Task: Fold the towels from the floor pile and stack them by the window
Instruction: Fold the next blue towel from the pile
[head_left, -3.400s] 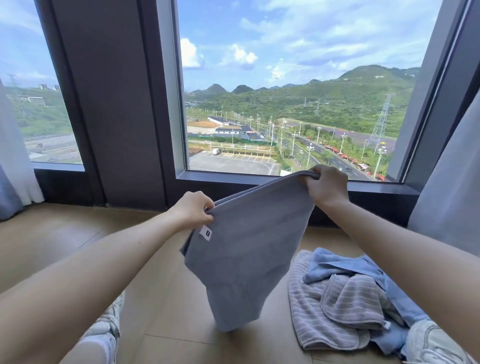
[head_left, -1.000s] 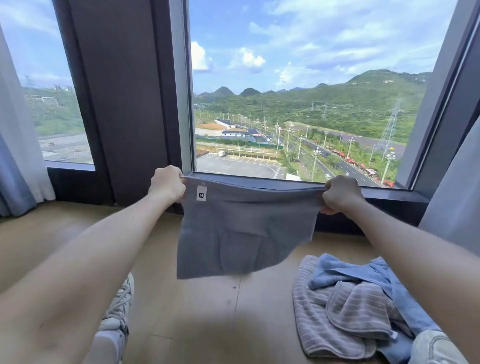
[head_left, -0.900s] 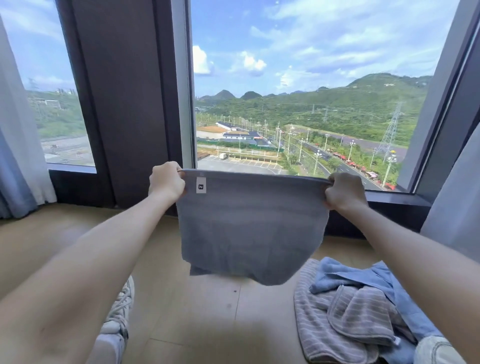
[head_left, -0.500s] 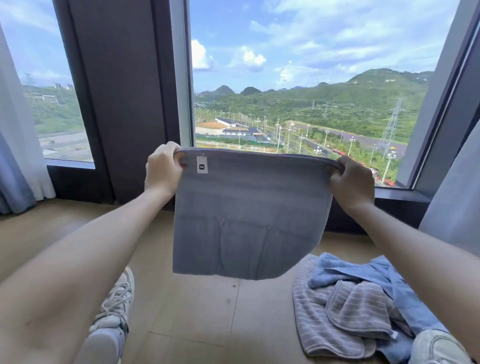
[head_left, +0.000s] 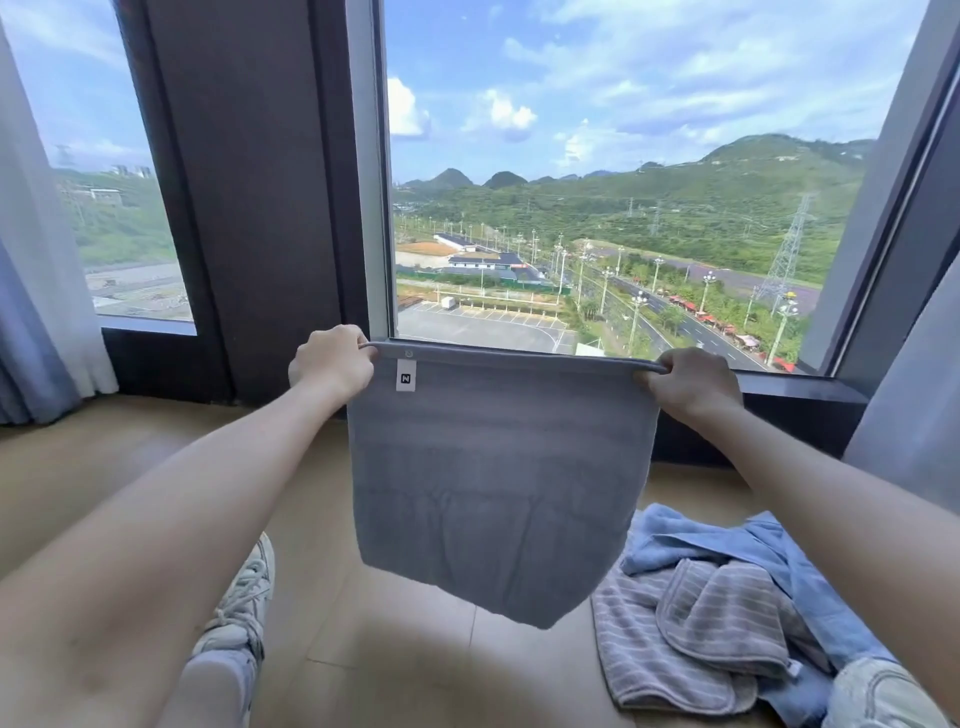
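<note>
left hand (head_left: 332, 361) – grips grey towel (head_left: 493, 483) corner (label side) | right hand (head_left: 693, 384) – grips opposite corner | towel hangs above floor pile (head_left: 727, 623)

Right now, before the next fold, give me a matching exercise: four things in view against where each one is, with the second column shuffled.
Things
1. plain grey towel
2. striped towel
3. blue towel
4. white sneaker

Places
A. on the floor at lower left, beside the left forearm
B. crumpled on the floor, partly under another towel
C. hanging in the air, top corners gripped by the left hand and right hand
D. lying on top of the floor pile

Pairs: 1-C, 2-D, 3-B, 4-A
</note>
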